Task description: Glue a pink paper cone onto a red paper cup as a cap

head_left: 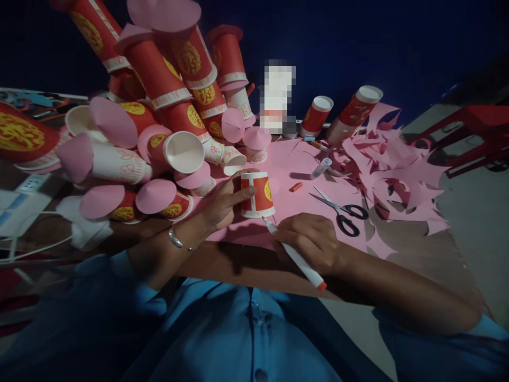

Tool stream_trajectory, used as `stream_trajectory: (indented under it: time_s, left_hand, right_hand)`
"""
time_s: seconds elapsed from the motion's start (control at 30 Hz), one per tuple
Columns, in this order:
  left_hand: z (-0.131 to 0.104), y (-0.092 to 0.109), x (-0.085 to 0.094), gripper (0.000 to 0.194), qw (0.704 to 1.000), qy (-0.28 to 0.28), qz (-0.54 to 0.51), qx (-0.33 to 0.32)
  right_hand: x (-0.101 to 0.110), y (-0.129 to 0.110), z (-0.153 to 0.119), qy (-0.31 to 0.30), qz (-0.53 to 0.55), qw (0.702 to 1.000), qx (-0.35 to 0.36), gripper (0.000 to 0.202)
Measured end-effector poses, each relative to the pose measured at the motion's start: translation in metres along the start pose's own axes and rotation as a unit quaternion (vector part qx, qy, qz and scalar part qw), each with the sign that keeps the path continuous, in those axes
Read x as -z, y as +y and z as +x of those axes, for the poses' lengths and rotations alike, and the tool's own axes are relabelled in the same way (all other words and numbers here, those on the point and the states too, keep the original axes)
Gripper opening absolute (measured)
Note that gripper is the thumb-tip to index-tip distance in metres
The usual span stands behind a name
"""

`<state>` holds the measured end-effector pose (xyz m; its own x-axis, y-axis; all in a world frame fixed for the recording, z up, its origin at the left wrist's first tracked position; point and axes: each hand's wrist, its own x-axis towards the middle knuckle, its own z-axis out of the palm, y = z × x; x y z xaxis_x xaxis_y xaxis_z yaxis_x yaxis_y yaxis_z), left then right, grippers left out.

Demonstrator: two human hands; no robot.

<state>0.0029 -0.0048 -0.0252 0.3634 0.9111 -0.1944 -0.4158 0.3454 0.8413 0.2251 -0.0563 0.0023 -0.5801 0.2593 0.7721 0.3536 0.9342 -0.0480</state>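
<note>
A red paper cup with a yellow emblem and white bands point(258, 195) is held by my left hand point(230, 200), whose thumb lies across its side. My right hand point(308, 241) grips a white marker with a red end point(303, 265); its tip is at the cup's lower white band. Under the cup lies pink paper point(286, 164). Right of the cup are a small red marker cap point(296, 187), a glue stick point(321, 168) and scissors with black handles point(342, 211), their blades apart.
Red and white cups point(159, 69), many with pink paper cones, are piled at the left and back left. Cut pink scraps point(397, 175) heap at the right. Two upright red cup pieces point(317, 115) stand behind. A white cable point(40, 246) runs at the left.
</note>
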Motion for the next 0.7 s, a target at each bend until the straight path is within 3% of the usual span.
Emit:
stream_trajectory:
  time_s: [0.17, 0.43, 0.7]
  left_hand:
    - [0.001, 0.002, -0.001, 0.066, 1.0, -0.004, -0.031, -0.004]
    - [0.001, 0.0, -0.004, 0.065, 0.999, -0.028, -0.032, -0.006]
    - [-0.003, 0.002, -0.004, 0.065, 1.0, -0.013, -0.013, 0.013]
  right_hand:
    - [0.0, 0.002, -0.002, -0.015, -0.005, 1.0, -0.023, 0.012]
    - [-0.009, -0.001, -0.001, -0.012, 0.0, 1.0, -0.009, 0.003]
    - [-0.004, -0.002, 0.001, -0.007, 0.033, 0.999, 0.006, 0.005]
